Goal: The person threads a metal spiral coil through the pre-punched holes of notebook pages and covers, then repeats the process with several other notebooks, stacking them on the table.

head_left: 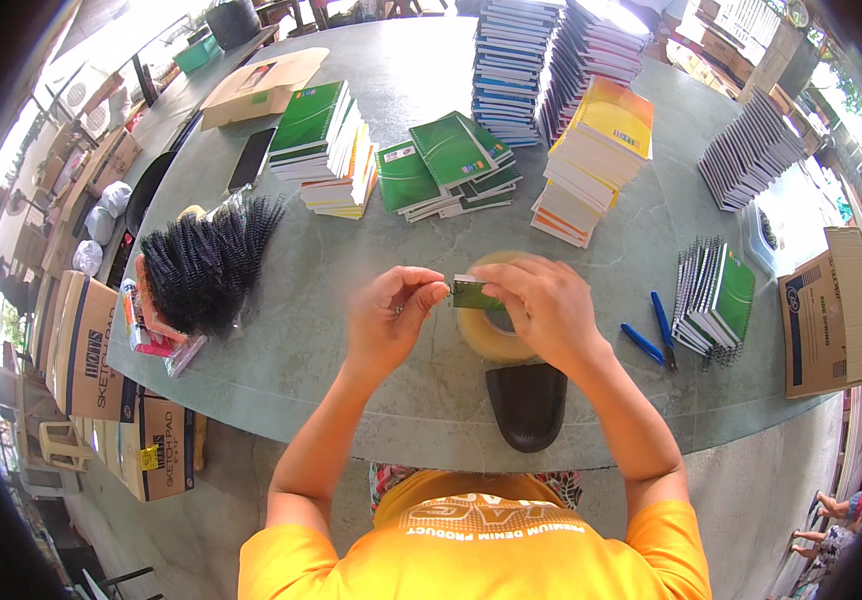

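Note:
Over the near middle of the table, my right hand (549,305) grips a small green notebook (470,296) by its right side, thumb and fingers closed on it. At the notebook's left edge my left hand (398,308) is closed in a pinch. What lies between those fingertips is too small to make out. Below the notebook lies a large tan ring, which looks like a roll of tape (497,343), partly covered by my right hand. A dark, tongue-shaped object (527,408) rests just nearer to me.
Black spiral coils (206,262) lie heaped at left. Notebook stacks, green (306,125), yellow (611,120) and blue (513,75), stand behind. Blue-handled pliers (656,335) lie at right beside coil-bound notebooks (719,295) and an open cardboard box (819,320). A phone (252,160) lies far left.

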